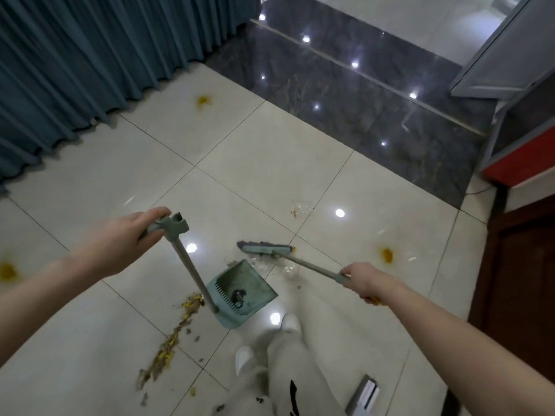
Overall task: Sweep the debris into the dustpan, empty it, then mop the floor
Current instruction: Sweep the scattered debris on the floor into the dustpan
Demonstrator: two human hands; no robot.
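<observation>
Left hand: the left hand [135, 232] reaches forward, arm extended, fingers wrapped around the grip at the top of the dustpan [243, 291] handle.
Right hand: the right hand [362, 280] is closed around the broom [267, 250] handle, arm stretched out to the right.
Dustpan: teal, resting on the tiled floor [270, 163] just ahead of the person's feet, mouth facing the broom, small dark bits inside.
Broom: head down on the floor just beyond the pan's mouth, clear fragments between them.
Debris: a yellow-brown trail [168, 346] runs left of the pan toward the near edge.
Stains: yellow spots [386, 255] on the tiles at right, far left and near the curtain [75, 61].
Surroundings: a dark polished step [360, 94] lies ahead, a wooden door [522, 280] at right.
</observation>
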